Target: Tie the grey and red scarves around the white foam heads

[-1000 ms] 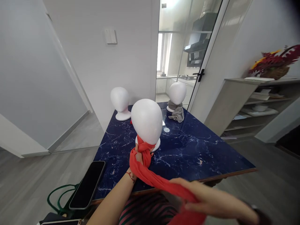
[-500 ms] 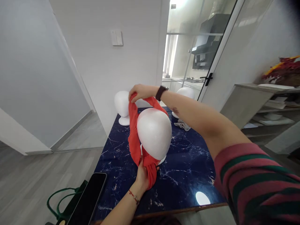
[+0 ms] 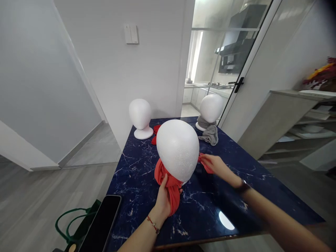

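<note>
The blue marbled surface (image 3: 133,182) holds up the heads. The front foam head (image 3: 177,147) stands near the person, likely so both hands can reach its neck, where the red scarf (image 3: 172,180) is wrapped. The left hand (image 3: 163,201) has its grip closed on the hanging bunch in front, maybe to stop it slipping. The right hand (image 3: 216,165) grips a red end beside the head, perhaps to keep it tight. The head hides how the red parts join.

Counting, big to small: one surface; three white heads, with the left back head (image 3: 140,112) and right back head (image 3: 211,107) well apart; one red scarf; one gray scarf (image 3: 210,135); two hands.
</note>
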`<state>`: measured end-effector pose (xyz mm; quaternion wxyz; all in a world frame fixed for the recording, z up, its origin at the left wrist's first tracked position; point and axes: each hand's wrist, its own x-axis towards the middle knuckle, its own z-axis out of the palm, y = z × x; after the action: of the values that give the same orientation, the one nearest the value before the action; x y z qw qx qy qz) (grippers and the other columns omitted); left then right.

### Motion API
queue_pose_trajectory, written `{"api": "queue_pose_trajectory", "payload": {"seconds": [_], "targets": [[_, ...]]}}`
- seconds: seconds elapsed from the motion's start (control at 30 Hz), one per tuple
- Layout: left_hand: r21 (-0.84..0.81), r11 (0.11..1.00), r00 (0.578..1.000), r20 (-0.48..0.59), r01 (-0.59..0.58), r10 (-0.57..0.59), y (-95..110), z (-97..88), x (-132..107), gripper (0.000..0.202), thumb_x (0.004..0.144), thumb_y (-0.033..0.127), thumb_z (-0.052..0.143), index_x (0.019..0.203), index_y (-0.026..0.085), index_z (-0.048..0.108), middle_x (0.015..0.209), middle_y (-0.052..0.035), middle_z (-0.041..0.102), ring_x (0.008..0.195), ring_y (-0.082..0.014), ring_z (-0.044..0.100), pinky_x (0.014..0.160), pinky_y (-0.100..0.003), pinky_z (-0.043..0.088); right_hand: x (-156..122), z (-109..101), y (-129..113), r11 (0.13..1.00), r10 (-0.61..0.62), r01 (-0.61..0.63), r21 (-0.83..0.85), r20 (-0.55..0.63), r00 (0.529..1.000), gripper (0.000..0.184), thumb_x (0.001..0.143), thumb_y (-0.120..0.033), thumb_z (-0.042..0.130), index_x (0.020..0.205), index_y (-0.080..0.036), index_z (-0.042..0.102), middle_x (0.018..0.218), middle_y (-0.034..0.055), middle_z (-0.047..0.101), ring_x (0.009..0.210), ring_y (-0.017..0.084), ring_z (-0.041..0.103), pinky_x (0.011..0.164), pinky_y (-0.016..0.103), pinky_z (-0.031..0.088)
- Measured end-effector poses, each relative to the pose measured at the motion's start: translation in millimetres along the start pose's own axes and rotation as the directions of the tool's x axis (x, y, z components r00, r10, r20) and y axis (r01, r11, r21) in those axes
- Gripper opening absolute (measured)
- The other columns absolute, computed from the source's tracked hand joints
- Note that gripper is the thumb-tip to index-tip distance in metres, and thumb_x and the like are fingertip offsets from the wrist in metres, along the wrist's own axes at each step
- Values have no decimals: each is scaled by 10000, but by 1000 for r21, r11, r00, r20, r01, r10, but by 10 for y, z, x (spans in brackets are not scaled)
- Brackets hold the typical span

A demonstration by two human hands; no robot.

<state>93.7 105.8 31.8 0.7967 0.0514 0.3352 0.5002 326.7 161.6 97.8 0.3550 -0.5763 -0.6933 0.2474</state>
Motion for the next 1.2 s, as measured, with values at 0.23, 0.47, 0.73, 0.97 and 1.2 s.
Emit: {"api": "queue_pose_trajectory", "payload": {"seconds": [0.23,0.47,0.73,0.97,1.2], "targets": [[184,977,992,85,-107,93,-93,-19,-23,222,597,-63,695,716,114,635,651,-19,690,572,-99,619,612,-186,493,-928,742,-155,997,67,-67,40,-6,998,307,918,-328,359,911,-181,628,839,92,666,708,205,598,685,313,438],[123,990,996,65,-71,64,-60,40,-70,235,762,192,663,984,122,630,947,-93,709,729,-149,663,511,-189,480,-769,1052,-91,996,46,-52,-66,-94,995,331,936,-298,268,880,-151,559,731,92,627,606,177,570,606,281,406],[332,901,960,99,-280,261,-158,45,-33,330,746,417,667,860,107,662,670,-45,678,448,-73,511,465,-198,414,-512,804,8,998,-65,65,5,74,995,279,899,-274,329,893,-165,586,772,89,656,651,192,603,633,288,429],[544,752,923,134,-372,360,-203,114,9,360,623,402,762,785,91,679,557,-29,614,416,-67,420,438,-218,345,-274,646,85,988,-121,95,122,229,966,248,853,-238,396,896,-178,632,742,47,655,686,184,603,701,301,456],[603,721,921,61,-341,385,-206,126,62,390,553,328,801,882,146,700,661,-32,665,389,-72,393,405,-243,312,381,276,282,960,-47,4,280,145,988,355,766,-448,581,824,-110,673,769,58,672,728,182,588,684,291,458]]}}
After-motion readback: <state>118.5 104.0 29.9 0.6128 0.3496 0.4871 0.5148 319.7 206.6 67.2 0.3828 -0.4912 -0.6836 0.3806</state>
